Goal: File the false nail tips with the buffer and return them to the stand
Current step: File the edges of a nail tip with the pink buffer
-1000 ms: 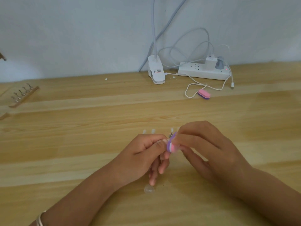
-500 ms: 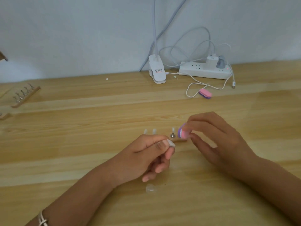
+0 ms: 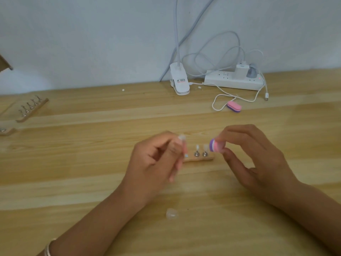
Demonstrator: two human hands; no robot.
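A clear nail tip sits at the fingertips of the left hand, pinched between thumb and forefinger with the other fingers curled beneath; the hand is blurred, so the exact grip is hard to read. Just to its right, on the table, lies the small wooden stand, partly hidden behind the left fingers, with two more tips standing upright on its metal holders. On the far side of the stand the right hand grips a purple and pink buffer between thumb and fingers, held above the stand's right end. A loose tip lies on the wood nearer the person. Farther back are a second buffer, a white power strip, a lamp clip, and another stand at the left.
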